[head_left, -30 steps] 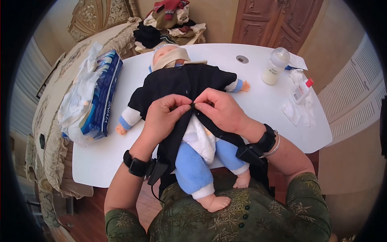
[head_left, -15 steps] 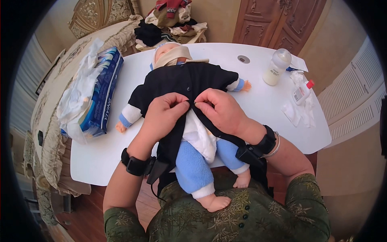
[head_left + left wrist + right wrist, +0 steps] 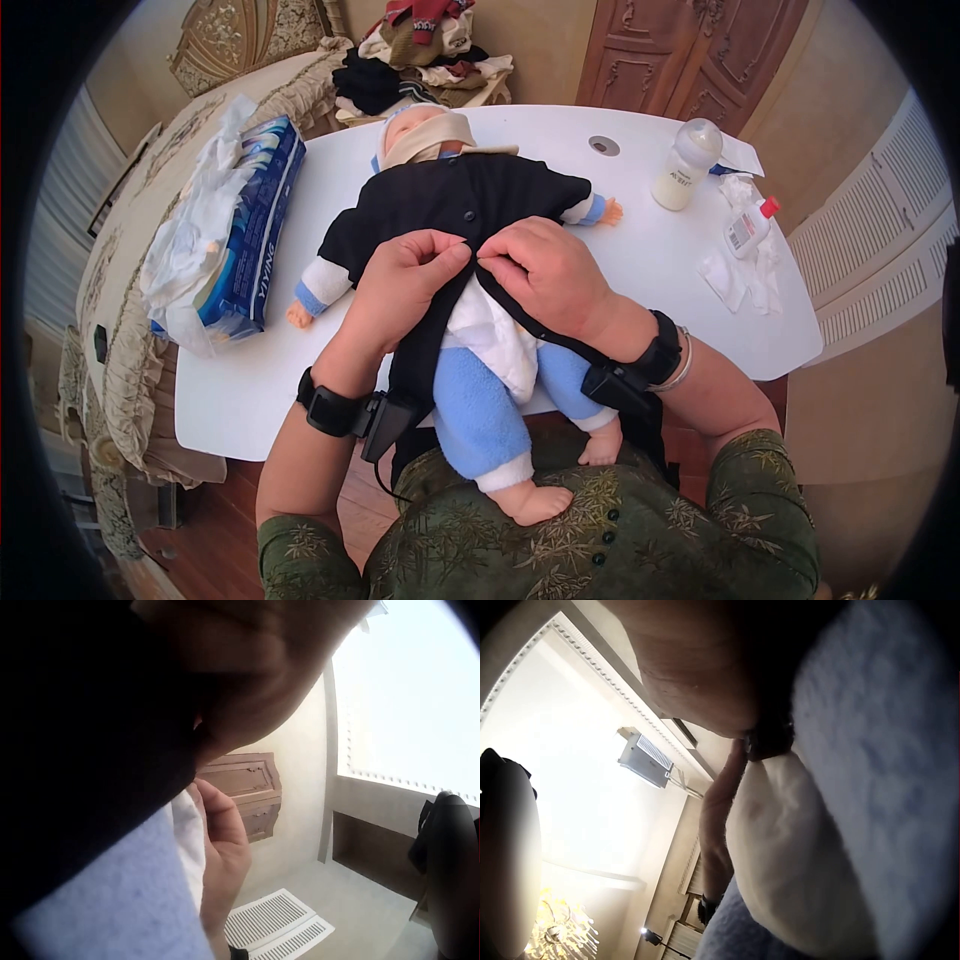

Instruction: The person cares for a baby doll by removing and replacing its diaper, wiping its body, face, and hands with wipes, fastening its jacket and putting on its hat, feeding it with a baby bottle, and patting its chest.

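Bare table (image 3: 640,270) right of doll (image 3: 470,210), diaper pack (image 3: 235,235) blocking left

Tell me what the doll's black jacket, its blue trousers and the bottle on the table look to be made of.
black jacket: matte woven or knit cloth, folds softly where both hands pinch it.
blue trousers: fuzzy fleece-like fabric, napped surface.
bottle: probably translucent plastic, cloudy walls showing white content.

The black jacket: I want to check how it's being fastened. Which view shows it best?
The head view: the whole black jacket on the doll, both hands pinching its front edges. Both wrist views show only blurred dark cloth close up.
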The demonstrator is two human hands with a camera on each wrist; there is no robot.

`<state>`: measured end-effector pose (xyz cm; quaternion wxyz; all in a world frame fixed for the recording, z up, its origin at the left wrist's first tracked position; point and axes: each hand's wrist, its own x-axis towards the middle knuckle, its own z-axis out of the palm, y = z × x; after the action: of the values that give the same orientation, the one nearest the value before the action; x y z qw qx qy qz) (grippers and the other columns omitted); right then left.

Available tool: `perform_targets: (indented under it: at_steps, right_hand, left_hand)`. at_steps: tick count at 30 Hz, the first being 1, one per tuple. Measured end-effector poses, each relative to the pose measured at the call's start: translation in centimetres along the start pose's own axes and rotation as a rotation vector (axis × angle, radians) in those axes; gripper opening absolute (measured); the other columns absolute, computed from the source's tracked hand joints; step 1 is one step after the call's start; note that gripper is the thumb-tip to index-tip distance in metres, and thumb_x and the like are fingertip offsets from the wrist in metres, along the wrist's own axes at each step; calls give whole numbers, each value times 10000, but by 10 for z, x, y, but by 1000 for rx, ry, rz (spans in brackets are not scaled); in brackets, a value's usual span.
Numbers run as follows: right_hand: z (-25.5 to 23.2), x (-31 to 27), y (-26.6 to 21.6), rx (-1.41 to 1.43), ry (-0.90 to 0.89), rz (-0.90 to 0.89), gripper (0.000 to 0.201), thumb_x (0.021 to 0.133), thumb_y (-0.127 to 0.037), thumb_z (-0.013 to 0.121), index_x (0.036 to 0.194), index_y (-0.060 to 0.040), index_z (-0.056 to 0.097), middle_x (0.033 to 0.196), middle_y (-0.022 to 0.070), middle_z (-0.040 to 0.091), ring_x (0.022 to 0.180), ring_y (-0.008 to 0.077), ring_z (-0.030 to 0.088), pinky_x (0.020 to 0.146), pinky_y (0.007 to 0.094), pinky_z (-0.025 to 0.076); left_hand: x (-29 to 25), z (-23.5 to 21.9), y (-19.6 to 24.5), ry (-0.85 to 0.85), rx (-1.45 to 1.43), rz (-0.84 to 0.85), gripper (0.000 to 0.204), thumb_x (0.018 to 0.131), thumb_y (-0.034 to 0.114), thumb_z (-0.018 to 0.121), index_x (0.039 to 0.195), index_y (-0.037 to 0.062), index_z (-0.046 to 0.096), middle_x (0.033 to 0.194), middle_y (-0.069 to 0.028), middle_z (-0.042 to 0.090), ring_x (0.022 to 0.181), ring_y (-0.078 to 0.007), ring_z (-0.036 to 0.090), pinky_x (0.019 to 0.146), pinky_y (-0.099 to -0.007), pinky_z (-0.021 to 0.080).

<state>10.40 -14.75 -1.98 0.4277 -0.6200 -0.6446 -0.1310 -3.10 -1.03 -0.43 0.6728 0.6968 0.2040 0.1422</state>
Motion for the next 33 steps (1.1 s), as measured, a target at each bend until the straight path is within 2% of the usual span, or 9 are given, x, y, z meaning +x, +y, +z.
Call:
perform_targets:
  at_steps: [2,8,11,15,21,24,27,33]
  right_hand:
    - [1,-1,2,-12,32,-15,68,795,-83,657,830,-53,606,777,90,599,762,292,586,691,380,482]
    - [-1,1,1,-49,37,-49,77,789,-86,664,826,-56,603,773,81,595,754,276,583,681,369,481]
    - [-3,2,0,-75,15,-77,85,785,-84,669,828,-54,602,774,80,594,753,273,580,681,366,481]
    - [-4,2,-1,-86,27,-75,88,783,-79,670,830,-53,601,778,80,594,752,273,578,684,364,481]
    - [-1,1,0,-48,68,-63,75,794,-68,660,828,-50,596,782,85,595,757,282,579,697,370,479]
    - [-1,1,0,-49,69,-47,67,800,-63,654,826,-49,594,781,89,596,758,286,580,702,373,479]
    - [0,0,1,-37,43,-39,62,804,-65,649,829,-49,595,780,91,596,760,288,582,702,375,478]
    - [0,-2,2,30,-1,5,51,806,-60,639,834,-41,601,788,101,607,775,298,586,707,373,477]
  left_hand:
    - [0,-3,-2,-35,39,54,147,921,168,630,984,37,647,876,55,616,772,-11,530,696,-168,431]
    - [-1,-4,-3,-62,-24,46,164,917,170,636,994,26,651,906,41,632,796,-17,546,705,-173,442]
    - [-1,1,-3,-1,-56,59,185,908,182,649,995,18,664,904,30,641,797,-24,552,713,-176,447]
    - [-2,0,0,-6,11,73,209,901,196,659,996,10,679,910,13,656,805,-32,561,722,-180,452]
    - [4,-10,2,-48,-128,-33,233,901,178,653,1043,-4,681,935,-9,673,824,-47,586,724,-186,463]
    - [7,-13,-1,-104,-144,43,234,909,171,641,1054,-7,687,922,-1,674,821,-40,579,730,-189,472]
    - [5,-11,0,-118,-52,46,212,890,128,655,1058,0,679,933,-9,676,834,-48,591,762,-189,475]
    - [11,-11,4,-120,193,77,164,852,90,690,988,-2,680,916,-2,675,806,-43,589,726,-187,483]
